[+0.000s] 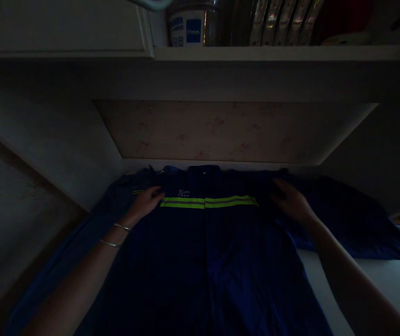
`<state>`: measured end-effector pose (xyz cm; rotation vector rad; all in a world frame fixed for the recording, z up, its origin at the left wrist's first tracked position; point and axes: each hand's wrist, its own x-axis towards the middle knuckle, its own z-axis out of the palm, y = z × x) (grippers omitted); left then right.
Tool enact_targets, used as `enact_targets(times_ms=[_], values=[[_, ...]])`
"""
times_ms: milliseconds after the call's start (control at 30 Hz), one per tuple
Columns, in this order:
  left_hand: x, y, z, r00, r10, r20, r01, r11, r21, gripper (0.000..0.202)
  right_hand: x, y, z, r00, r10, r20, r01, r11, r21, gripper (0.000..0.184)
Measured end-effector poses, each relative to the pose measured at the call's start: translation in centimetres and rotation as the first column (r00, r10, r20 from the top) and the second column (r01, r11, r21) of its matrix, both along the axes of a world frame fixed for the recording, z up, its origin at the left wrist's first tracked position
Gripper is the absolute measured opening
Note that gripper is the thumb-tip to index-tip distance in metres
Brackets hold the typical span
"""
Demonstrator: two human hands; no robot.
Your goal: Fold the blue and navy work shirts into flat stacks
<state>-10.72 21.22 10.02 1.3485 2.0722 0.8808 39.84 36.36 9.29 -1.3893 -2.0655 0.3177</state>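
A dark blue work jacket (186, 252) lies spread out, front side up, with its collar toward the wall. A yellow-green reflective stripe (186, 202) runs across its chest, with small white lettering above the left part. My left hand (147, 200) is at the jacket's left side by the stripe's end, its fingers curled in on the cloth. On the other side, my right hand (293, 201) is over the right shoulder and sleeve area, fingers apart and slightly blurred. Dim light hides the fingertips' exact contact with the fabric.
More dark blue clothing (354, 219) lies to the right, and another blue garment (81, 252) shows at the left. A white surface (389, 280) is beneath. Overhead, a shelf (273, 53) holds a labelled container (188, 30). A patterned wall panel (217, 130) stands behind.
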Motion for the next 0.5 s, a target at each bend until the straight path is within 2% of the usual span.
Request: enact_targets(times_ms=[67, 133, 200, 267, 300, 333, 400, 467, 500], values=[[3.2, 0.5, -0.6, 0.993, -0.099, 0.057, 0.099, 0.995, 0.007, 0.057, -3.1, -1.7, 0.8, 0.985, 0.171, 0.037, -0.169, 0.984, -0.054, 0.064], [5.6, 0.0, -1.3, 0.986, -0.142, 0.086, 0.14, 0.99, 0.033, 0.057, -5.3, -3.9, 1.2, 0.956, 0.289, 0.043, -0.279, 0.947, -0.162, 0.065], [7.0, -1.8, -1.9, 0.983, -0.152, 0.101, 0.147, 0.987, 0.057, 0.055, -6.1, -6.5, 1.3, 0.952, 0.306, 0.025, -0.292, 0.927, -0.237, 0.061], [7.6, -4.8, -2.3, 0.98, -0.146, 0.135, 0.139, 0.989, 0.058, 0.053, -5.4, -9.3, 1.1, 0.964, 0.261, -0.051, -0.263, 0.909, -0.322, 0.054], [7.7, -6.6, -2.5, 0.98, -0.128, 0.15, 0.121, 0.991, 0.052, 0.052, -4.6, -10.9, 0.7, 0.965, 0.23, -0.124, -0.261, 0.879, -0.398, 0.052], [7.7, -8.5, -2.8, 0.983, -0.091, 0.157, 0.085, 0.995, 0.046, 0.05, -3.5, -12.5, 0.2, 0.959, 0.19, -0.209, -0.271, 0.827, -0.492, 0.052], [7.3, -12.9, -3.8, 0.988, 0.049, 0.149, -0.055, 0.998, 0.035, 0.05, -0.9, -16.2, -1.3, 0.936, 0.076, -0.345, -0.306, 0.663, -0.683, 0.053], [6.4, -17.5, -5.8, 0.962, 0.242, 0.125, -0.247, 0.969, 0.021, 0.054, 2.1, -20.2, -3.2, 0.925, -0.065, -0.375, -0.294, 0.503, -0.813, 0.052], [5.8, -19.8, -7.1, 0.937, 0.332, 0.109, -0.335, 0.942, 0.01, 0.056, 3.5, -22.3, -4.1, 0.927, -0.137, -0.35, -0.254, 0.458, -0.852, 0.049]])
